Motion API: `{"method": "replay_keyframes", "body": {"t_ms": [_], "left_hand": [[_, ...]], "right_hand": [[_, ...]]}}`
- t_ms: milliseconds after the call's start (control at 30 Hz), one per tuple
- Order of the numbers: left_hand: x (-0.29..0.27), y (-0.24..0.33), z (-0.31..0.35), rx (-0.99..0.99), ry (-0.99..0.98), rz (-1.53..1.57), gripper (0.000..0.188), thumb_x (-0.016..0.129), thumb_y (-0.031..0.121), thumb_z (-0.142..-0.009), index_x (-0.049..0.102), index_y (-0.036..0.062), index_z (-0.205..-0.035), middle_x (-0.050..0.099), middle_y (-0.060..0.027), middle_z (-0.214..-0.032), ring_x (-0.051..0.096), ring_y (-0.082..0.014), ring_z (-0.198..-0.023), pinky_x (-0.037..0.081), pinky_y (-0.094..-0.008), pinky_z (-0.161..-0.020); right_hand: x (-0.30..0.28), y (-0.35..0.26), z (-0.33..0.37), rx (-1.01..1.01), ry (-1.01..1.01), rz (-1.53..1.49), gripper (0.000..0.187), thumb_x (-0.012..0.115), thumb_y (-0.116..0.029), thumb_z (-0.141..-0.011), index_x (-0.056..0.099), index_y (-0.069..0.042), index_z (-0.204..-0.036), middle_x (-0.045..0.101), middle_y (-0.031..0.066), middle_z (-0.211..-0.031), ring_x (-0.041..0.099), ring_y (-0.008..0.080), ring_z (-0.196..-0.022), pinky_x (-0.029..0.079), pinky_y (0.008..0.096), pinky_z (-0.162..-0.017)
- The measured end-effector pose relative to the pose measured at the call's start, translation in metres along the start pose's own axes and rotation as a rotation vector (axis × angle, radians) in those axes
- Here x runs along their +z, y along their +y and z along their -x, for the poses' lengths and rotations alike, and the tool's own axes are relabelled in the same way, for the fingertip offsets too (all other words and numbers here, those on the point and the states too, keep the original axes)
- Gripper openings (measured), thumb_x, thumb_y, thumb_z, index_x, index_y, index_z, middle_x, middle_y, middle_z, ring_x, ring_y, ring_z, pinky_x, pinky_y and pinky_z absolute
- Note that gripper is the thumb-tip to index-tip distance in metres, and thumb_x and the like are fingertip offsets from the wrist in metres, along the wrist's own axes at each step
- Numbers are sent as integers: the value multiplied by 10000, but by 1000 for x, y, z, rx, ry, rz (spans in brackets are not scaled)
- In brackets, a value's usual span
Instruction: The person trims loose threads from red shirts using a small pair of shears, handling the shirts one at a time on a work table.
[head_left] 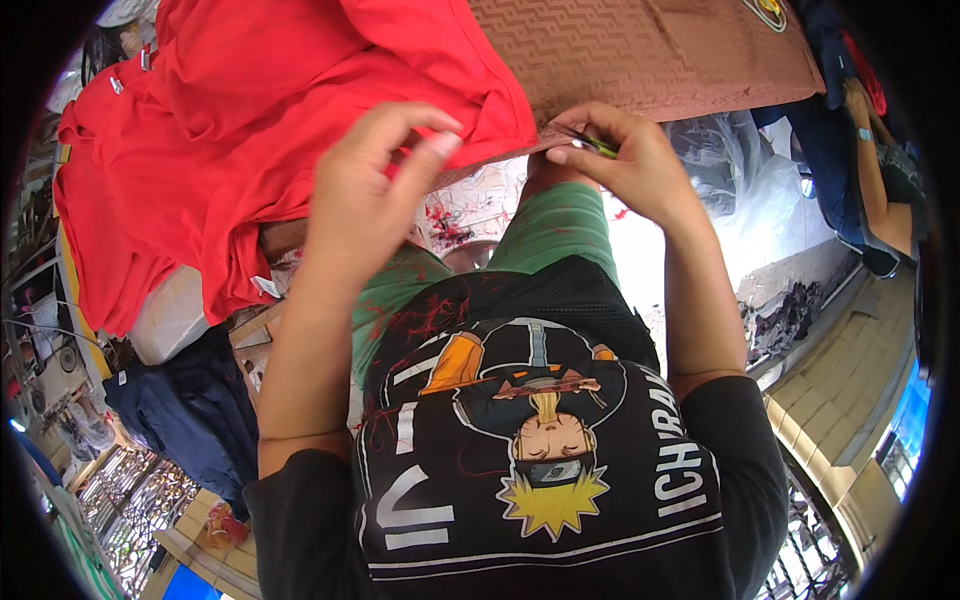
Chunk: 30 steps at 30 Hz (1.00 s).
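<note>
Red garments (pixel 270 90) lie heaped over the left part of a brown patterned cloth covering (pixel 640 60). My left hand (pixel 365 185) hovers over the near edge of the red fabric. Its thumb and forefinger are curved and apart, with nothing visible between them; the other fingers are partly hidden. To the right, by the corner of the red cloth, my right hand (pixel 645 165) is closed around small thread snips (pixel 600 146) with a yellow-green part. Most of the snips is hidden by the fingers, and their dark tip points left.
Red thread scraps (pixel 450 225) litter the floor between my knees. Clear plastic sheeting (pixel 725 170) lies at right, near a person's arm (pixel 872 170). Dark blue clothing (pixel 185 410) hangs at lower left. A yellow-green looped item (pixel 768 14) rests on the covering's far right.
</note>
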<state>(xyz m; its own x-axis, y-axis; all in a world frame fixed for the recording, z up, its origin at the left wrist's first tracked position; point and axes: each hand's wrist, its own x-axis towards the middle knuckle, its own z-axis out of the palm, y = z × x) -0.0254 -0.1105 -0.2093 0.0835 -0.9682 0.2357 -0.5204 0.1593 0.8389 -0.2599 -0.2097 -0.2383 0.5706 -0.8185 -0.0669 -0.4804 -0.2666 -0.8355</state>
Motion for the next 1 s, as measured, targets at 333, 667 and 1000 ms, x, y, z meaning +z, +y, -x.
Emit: {"method": "replay_keyframes", "body": {"t_ms": [333,667,1000], "left_hand": [[45,-25,-10,8,65,-364,250,726,146,-823,685,43,-1047,669,-99,-1070,647,-147,-786,516,-271,-726],[-25,-6,-4,102,-403,90,120,663,106,-867,708,1,-902,713,-87,-911,658,-173,-799,504,-286,-765],[10,10,0,49,-93,-70,109,674,81,-854,668,-12,-909,673,-100,-862,650,-164,-768,503,-262,-700]], "right_hand": [[30,7,-6,181,41,-168,255,764,-231,-806,695,-36,-955,659,42,-714,558,92,-575,461,274,-555],[16,8,-16,164,129,-241,227,725,-200,-849,674,0,-946,662,41,-746,583,94,-647,466,264,-609],[17,14,-12,198,46,-286,266,600,-288,-953,696,-40,-965,561,-34,-637,412,25,-522,320,201,-476]]}}
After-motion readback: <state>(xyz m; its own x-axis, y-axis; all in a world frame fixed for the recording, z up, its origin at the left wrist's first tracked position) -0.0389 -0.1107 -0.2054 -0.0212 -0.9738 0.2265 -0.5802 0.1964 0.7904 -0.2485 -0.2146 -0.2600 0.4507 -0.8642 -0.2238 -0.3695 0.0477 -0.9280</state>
